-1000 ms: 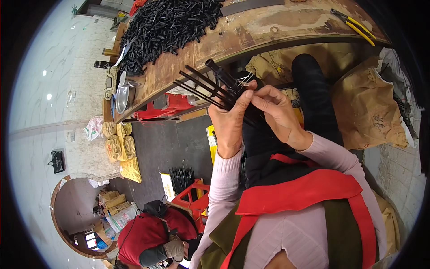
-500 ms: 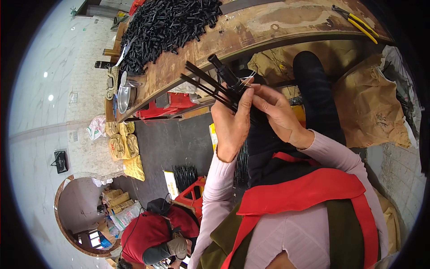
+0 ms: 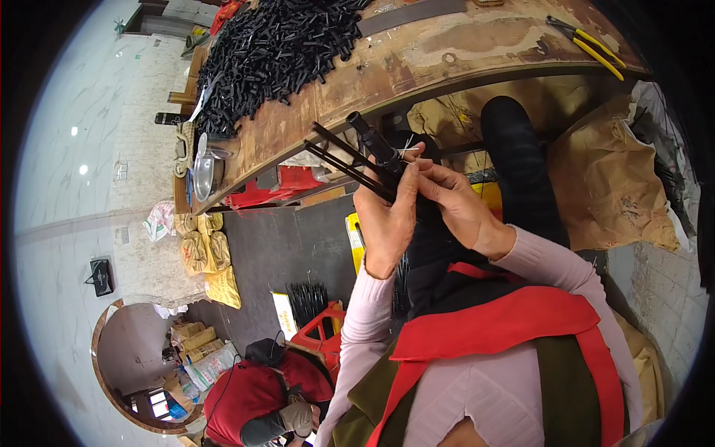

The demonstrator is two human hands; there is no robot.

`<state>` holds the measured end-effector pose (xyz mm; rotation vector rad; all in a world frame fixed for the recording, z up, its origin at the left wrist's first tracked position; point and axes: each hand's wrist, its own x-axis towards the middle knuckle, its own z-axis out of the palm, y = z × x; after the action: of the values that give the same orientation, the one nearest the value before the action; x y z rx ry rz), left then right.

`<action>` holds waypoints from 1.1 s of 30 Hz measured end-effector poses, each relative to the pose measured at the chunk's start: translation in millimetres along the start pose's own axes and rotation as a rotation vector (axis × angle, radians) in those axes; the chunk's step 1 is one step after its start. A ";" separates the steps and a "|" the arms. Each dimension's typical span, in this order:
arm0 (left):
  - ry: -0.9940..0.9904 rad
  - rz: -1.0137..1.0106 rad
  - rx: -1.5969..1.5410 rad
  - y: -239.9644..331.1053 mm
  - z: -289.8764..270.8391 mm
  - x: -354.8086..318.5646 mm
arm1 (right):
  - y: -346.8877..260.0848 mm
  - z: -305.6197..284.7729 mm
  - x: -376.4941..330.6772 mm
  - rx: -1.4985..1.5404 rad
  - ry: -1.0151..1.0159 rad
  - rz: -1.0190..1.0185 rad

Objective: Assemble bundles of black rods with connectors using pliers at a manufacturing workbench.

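Note:
My left hand (image 3: pixel 387 227) is wrapped round a black assembly that looks like a folded umbrella frame (image 3: pixel 376 145): a stepped tube with several thin black rods beside it, slanting up and left. My right hand (image 3: pixel 462 208) is closed in a pinch right against the left, its fingertips meeting the left thumb at the tube's side. Thin pale wire ends (image 3: pixel 408 149) stick out by these fingertips. The frame's lower part is hidden behind my hands and against my dark trousers.
Beyond my hands runs a worn wooden bench (image 3: pixel 417 52) with a heap of short black tubular pieces (image 3: pixel 279 56). Yellow-handled pliers (image 3: pixel 588 46) lie at its right, a metal bowl (image 3: pixel 208 175) at its left. Brown paper (image 3: pixel 611 179) hangs at right. A person in red (image 3: pixel 261 395) bends low left.
My hands and the frame have shifted slightly down in the picture along with the whole view. The grip of both hands stays nearly the same, with the fingertips still together at the tube.

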<state>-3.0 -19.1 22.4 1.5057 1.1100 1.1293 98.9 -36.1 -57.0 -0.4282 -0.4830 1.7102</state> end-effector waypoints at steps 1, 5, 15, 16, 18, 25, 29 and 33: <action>-0.014 -0.020 -0.025 -0.5 1.5 2.9 | -1.2 -0.1 -1.0 -0.059 0.038 -0.055; -0.144 -0.056 -0.105 -2.7 -3.7 10.4 | -52.7 -15.9 -23.2 -0.838 -0.100 -0.028; -0.380 -0.129 -0.307 -25.8 9.3 21.8 | -286.2 -186.8 30.7 -2.511 0.578 -0.757; -0.377 -0.215 -0.431 -19.3 16.2 21.2 | -294.3 -187.5 32.4 -2.552 0.699 -0.664; -0.425 -0.173 -0.530 -33.4 25.3 22.6 | -326.1 -216.7 32.9 -2.652 0.606 -0.559; -0.446 -0.184 -0.671 -26.9 28.5 19.1 | -343.7 -213.0 30.0 -2.093 0.289 -0.626; -0.333 -0.271 -0.626 -21.4 25.2 10.9 | -280.5 -101.3 -9.5 -1.047 0.163 -0.116; -0.306 -0.242 -0.600 -20.9 21.7 7.2 | -207.3 -19.9 -45.2 -1.230 0.075 0.452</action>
<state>16.7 -11.9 -0.3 0.9970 0.6413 0.9151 289.3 -44.3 38.3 -1.5576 -1.4563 1.6211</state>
